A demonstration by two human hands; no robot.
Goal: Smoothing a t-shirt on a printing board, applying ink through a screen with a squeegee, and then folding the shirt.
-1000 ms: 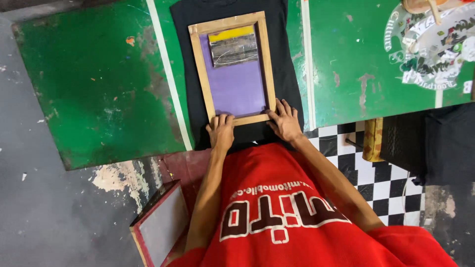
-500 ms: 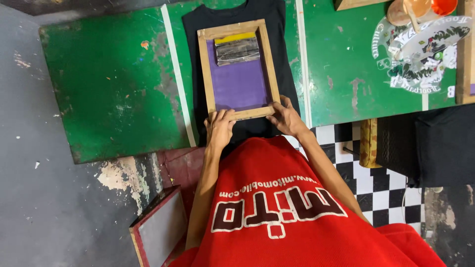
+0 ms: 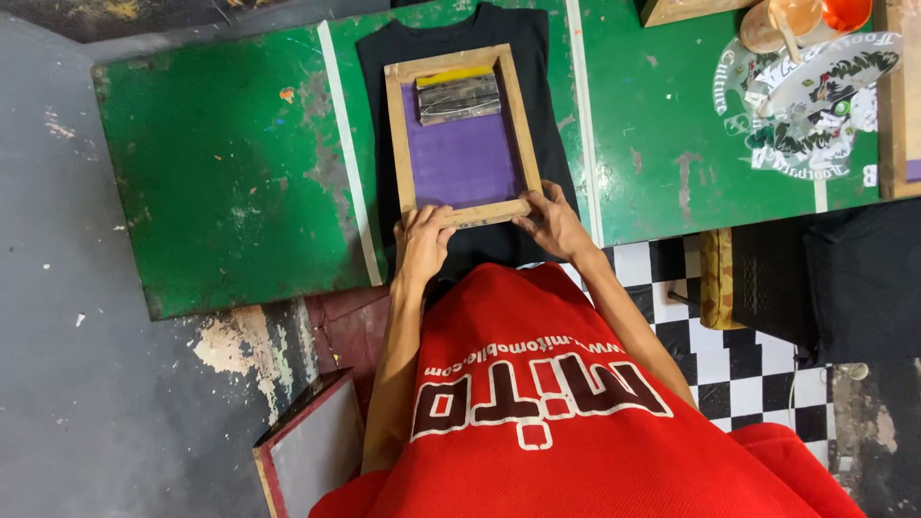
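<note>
A wooden screen-printing frame point(image 3: 396, 134) with purple mesh lies flat on a black T-shirt point(image 3: 547, 115) spread over the green table point(image 3: 221, 173). A squeegee point(image 3: 459, 94) with a yellow handle rests inside the frame at its far end. My left hand point(image 3: 422, 240) grips the left part of the frame's near rail, fingers over the wood. On the same rail's right corner, my right hand point(image 3: 552, 225) holds on. Both arms reach out from my red shirt.
Another framed screen point(image 3: 307, 451) leans on the floor at lower left. Cups point(image 3: 787, 21) and a white palette with ink point(image 3: 815, 82) sit at the table's far right. A second wooden frame point(image 3: 897, 105) lies at the right edge. Checkered floor point(image 3: 729, 355) lies right of me.
Both hands stay on the frame's near rail. The view has drifted, so the table and frame sit slightly lower and more to the right.
</note>
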